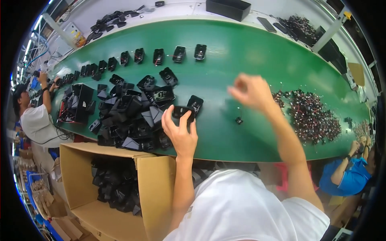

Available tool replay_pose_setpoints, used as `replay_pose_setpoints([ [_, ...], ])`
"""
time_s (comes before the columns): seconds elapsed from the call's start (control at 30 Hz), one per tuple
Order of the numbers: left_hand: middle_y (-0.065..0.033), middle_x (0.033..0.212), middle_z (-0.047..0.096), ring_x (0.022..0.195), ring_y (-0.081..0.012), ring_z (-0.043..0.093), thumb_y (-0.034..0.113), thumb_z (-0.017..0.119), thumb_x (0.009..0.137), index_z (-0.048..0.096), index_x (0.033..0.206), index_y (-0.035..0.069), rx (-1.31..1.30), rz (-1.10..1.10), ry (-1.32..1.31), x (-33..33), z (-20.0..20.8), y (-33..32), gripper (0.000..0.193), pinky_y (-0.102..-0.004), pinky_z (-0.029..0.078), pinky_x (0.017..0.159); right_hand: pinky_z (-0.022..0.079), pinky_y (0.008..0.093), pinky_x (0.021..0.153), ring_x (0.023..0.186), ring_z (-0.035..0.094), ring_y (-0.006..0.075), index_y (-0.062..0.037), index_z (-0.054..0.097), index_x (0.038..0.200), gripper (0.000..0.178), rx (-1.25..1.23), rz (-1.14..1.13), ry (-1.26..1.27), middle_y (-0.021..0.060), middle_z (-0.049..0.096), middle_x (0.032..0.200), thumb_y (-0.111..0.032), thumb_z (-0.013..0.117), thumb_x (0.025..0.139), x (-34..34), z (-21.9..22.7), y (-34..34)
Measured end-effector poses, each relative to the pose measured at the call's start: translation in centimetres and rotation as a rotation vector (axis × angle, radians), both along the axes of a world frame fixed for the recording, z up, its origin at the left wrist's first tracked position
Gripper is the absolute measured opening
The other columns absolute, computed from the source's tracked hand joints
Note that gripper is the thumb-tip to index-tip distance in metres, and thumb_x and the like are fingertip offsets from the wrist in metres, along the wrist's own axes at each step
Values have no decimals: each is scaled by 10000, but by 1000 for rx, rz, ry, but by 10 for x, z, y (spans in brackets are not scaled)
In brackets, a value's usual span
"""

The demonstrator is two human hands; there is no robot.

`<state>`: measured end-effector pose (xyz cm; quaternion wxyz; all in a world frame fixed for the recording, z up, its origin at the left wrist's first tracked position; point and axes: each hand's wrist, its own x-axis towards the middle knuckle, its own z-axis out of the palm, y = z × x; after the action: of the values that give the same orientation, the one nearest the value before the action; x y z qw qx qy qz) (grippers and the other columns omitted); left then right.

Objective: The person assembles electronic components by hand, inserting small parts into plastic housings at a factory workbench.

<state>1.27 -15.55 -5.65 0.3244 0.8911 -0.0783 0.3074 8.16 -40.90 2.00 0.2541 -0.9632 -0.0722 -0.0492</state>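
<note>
My left hand (183, 134) grips a small black plastic housing (179, 112) between thumb and fingers, just above the green table. Right behind it lies another black housing (196, 103) with its hollow side up. My right hand (254, 93) hangs over the table, fingers bent and blurred, so I cannot tell whether anything is in them. Below it on the table lies one tiny dark part with a thin wire (239, 120). To the left of my left hand spreads a heap of black housings (128, 104).
A cardboard box (155, 193) of black pieces stands against the near edge. A row of housings (159, 56) runs along the far side. Small wired parts (313, 116) are piled at right. One person (36, 116) works at far left, another (345, 172) at right.
</note>
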Motion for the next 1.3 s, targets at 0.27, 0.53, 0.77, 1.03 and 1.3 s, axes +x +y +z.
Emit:
replay_pose_setpoints([
  [0.27,-229,1461,409,1222,-398,529,46,787,738,626,1046,71,-209,-249,177,-2,-1,-28,348,-427,482,923,555,354,642,720,698,252,-42,636,903,190,153,-152,122,103,690,836,-170,747,817,-97,-46,-2],
  [0.53,-201,1374,471,1148,-343,561,37,800,730,586,1116,51,-264,-253,200,-6,-6,-23,441,-394,506,880,557,314,675,743,684,221,-2,636,947,183,313,-247,-136,94,665,923,55,710,789,-130,-56,-12],
  [0.77,-113,1365,518,1130,-219,574,-30,764,690,497,1290,37,-357,-264,316,-28,31,-19,661,-306,488,884,535,280,634,685,664,191,1,689,893,98,327,-171,-152,90,677,888,22,735,809,-140,-65,-23],
  [1.03,-137,1354,530,1162,-246,578,-49,687,661,407,1402,28,-748,-819,537,-59,1,-47,796,-349,500,957,527,297,640,698,648,196,-26,709,855,135,526,-13,-184,89,674,876,16,784,751,-161,-24,-2],
  [1.3,-134,1364,523,1190,-243,564,-55,618,662,435,1407,33,-753,-985,542,-66,8,-45,773,-346,491,969,520,298,612,725,646,201,-40,714,852,184,467,131,-150,79,664,850,22,804,705,-182,-11,30],
])
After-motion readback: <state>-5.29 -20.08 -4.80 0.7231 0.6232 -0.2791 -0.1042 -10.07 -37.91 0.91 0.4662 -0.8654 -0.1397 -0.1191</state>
